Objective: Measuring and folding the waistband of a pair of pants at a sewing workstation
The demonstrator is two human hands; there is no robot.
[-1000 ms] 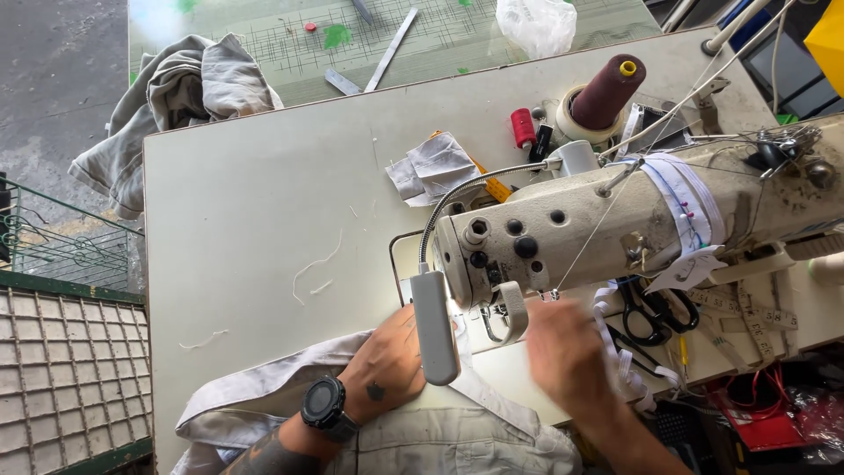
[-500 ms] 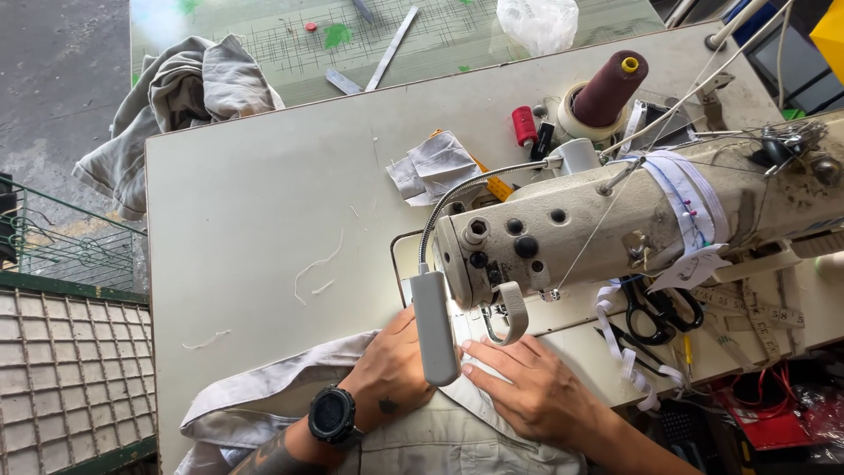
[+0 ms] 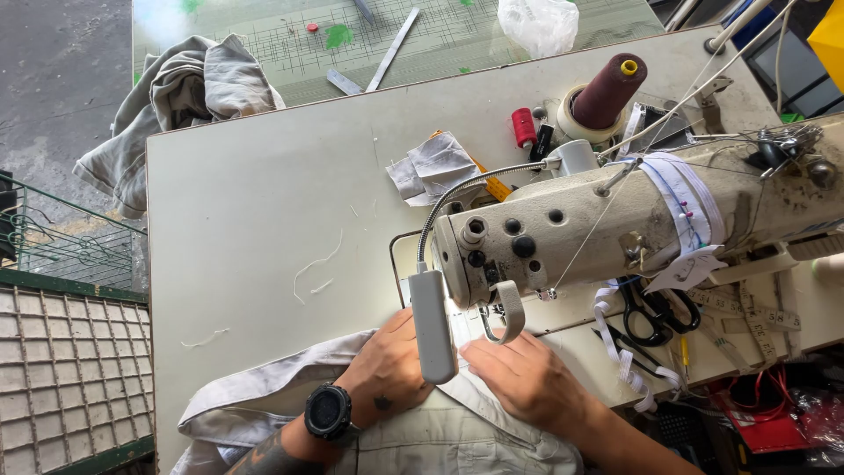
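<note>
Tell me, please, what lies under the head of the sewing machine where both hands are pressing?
Pale grey fabric lies there, held flat by the left hand and right hand. The sewing machine head and its small lamp hide the needle and the stitching spot.

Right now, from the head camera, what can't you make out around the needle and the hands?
- Needle and presser foot: hidden behind the grey lamp bar and sewing machine head.
- Left hand: fingertips tucked behind the lamp bar.
- Right hand: lies flat on the pale fabric; any pinch is unclear.
- Fabric: cut off by the bottom edge.
- Scissors: partly under the machine arm.
</note>
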